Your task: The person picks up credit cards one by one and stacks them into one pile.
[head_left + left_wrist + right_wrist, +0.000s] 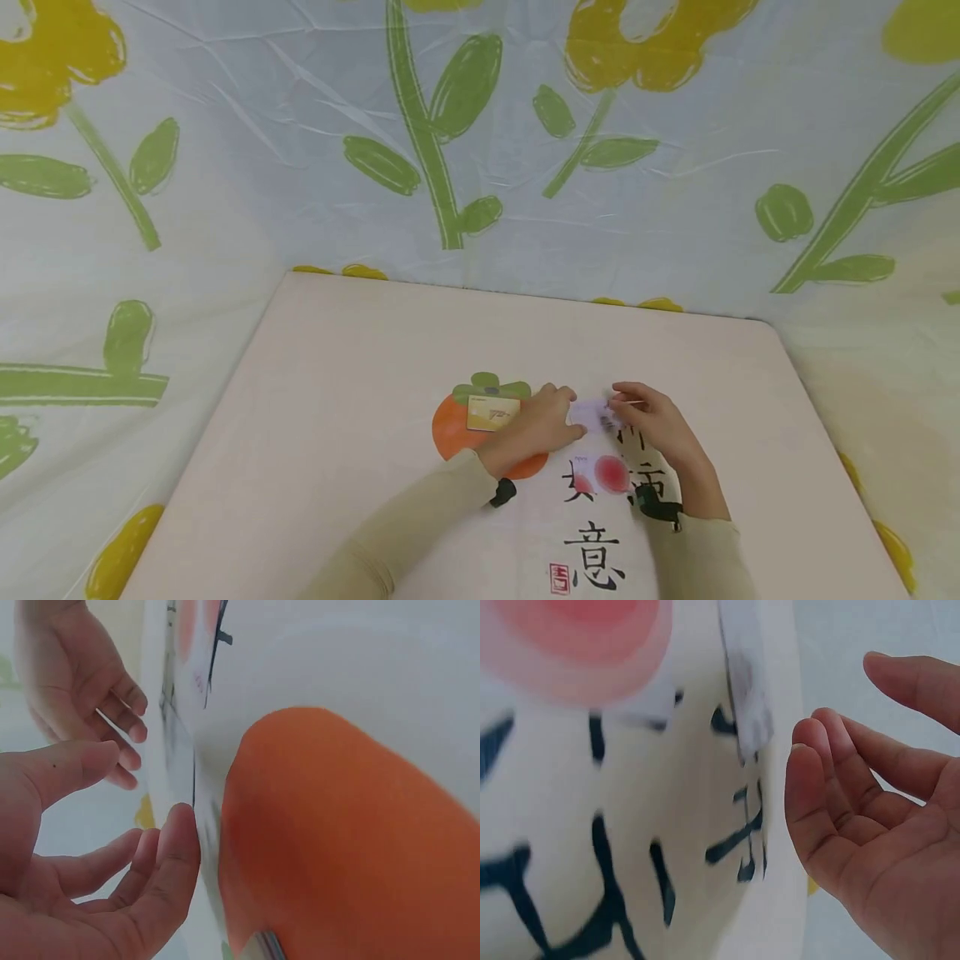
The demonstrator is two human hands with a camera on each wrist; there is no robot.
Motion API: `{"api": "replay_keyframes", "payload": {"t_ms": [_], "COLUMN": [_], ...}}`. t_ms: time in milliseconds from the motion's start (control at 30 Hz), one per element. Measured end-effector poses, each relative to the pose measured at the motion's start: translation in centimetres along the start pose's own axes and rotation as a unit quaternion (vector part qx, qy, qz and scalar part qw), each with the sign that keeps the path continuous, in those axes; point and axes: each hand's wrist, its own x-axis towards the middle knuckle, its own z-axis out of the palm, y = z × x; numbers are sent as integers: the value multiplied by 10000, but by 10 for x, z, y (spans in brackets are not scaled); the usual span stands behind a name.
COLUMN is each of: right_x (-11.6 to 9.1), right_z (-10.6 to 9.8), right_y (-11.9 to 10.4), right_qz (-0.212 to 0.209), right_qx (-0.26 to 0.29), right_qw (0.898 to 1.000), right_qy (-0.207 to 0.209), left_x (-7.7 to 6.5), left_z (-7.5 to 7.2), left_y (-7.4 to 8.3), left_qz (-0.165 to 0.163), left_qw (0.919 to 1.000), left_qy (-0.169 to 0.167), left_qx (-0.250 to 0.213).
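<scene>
My left hand (542,421) is at the left edge of a small pale lavender sheet (588,412), thumb and fingers apart with nothing gripped between them. At the sheet's right side hovers my right hand (660,423); in the right wrist view its fingers (806,784) are loosely bent and the thumb stands away from them, holding nothing. Nearer me lies a pale piece with a red round spot (611,475), over black brush characters. Beside the left wrist, a yellowish card-like stack (492,412) rests on an orange persimmon shape (330,825) with green leaves.
The pinkish-white tabletop (337,375) carries large black characters (592,557) and a red square seal (559,579) near the front. Behind the table hangs a white cloth (285,183) with yellow flowers and green stems. Dark bands (658,504) circle the wrists.
</scene>
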Motion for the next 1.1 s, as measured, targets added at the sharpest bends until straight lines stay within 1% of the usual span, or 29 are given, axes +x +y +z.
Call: {"api": "replay_keyframes", "payload": {"t_ms": [167,233,433,600,867,1100], "right_x": [0,-1,0,3,5,5], "right_z": [-6,-7,-7,-5,-3,-2], "right_y": [8,11,15,19,25,25], "right_qz": [113,155,134,-1,-211,-323], "right_qx": [-357,-420,-587,-734,-923,-873], "right_qw": [9993,9989,9974,9961,9942,9946], "right_qy": [-38,-107,-394,-498,-517,-468], "left_x": [2,2,9,12,12,11], "left_z": [6,8,17,21,22,21], "left_y": [6,7,5,3,3,6], "left_qz": [-336,-403,-401,-387,-527,-615], "left_qw": [9992,9988,9973,9964,9958,9955], "left_qy": [-187,-203,-142,-128,-188,-145], "left_qx": [74,171,591,747,730,702]}}
